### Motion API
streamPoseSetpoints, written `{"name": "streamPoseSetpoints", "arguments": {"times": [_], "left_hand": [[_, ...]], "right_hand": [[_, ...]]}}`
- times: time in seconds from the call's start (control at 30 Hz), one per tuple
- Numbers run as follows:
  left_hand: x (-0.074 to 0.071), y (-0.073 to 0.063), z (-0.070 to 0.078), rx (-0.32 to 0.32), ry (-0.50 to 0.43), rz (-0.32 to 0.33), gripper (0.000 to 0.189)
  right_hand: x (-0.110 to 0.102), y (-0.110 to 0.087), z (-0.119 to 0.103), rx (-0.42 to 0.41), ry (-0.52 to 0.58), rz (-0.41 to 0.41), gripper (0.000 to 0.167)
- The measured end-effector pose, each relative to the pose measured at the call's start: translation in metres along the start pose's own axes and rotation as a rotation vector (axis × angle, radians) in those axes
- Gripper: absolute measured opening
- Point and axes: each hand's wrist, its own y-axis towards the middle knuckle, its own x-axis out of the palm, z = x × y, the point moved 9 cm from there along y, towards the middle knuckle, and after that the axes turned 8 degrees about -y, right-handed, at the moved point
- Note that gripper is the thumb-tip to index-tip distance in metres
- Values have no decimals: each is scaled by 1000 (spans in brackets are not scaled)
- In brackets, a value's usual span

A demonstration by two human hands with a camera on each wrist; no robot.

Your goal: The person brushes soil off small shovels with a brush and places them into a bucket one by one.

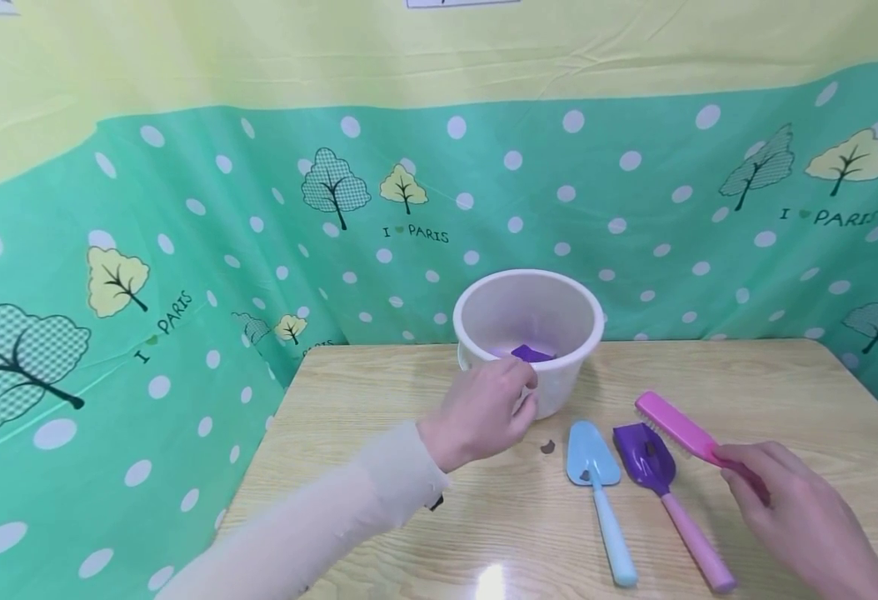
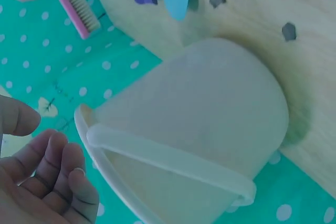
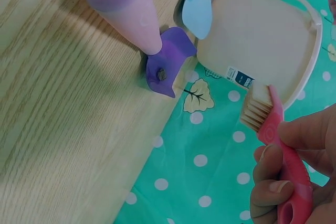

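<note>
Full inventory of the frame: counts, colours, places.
bucket: 1, white, back of table
purple piece: 1 visible, purple, inside bucket
sticker: 1, dark blue and white, bucket's side
trowel: 1, light blue, on table in front of bucket
scoop: 1, purple with pink handle, right of trowel
brush: 1, pink with pale bristles, in right hand
bits: 4 visible, dark, two on table, one on scoop, one at trowel blade
table: 1, light wood, under the tools
curtain: green and yellow, printed, behind and beside table; piece count unclear
labels: 2, white, cut off at top edge
sleeve: 1, off-white, left arm
left hand: 1, bare, by bucket's rim
right hand: 1, bare, gripping brush
</note>
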Motion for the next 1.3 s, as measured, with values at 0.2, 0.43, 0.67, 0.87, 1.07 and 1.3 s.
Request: {"name": "streamPoseSetpoints", "arguments": {"times": [0.2, 0.43, 0.67, 0.87, 1.07, 1.3], "left_hand": [[17, -11, 8, -4, 2, -63, 7], [41, -23, 17, -5, 20, -117, 13], [62, -30, 25, -6, -18, -129, 12], [78, -36, 36, 17, -62, -114, 9], [94, -43, 42, 10, -88, -137, 10], [113, -49, 42, -46, -109, -204, 12]], "right_hand": [[-1, -1, 0, -14, 0, 24, 32], [1, -1, 0, 3, -5, 2, 32], [-1, -1, 0, -18, 1, 23, 32], [1, -2, 0, -20, -4, 10, 32], [1, -2, 0, -17, -3, 16, 31], [-2, -4, -1, -48, 6, 62, 31]]}}
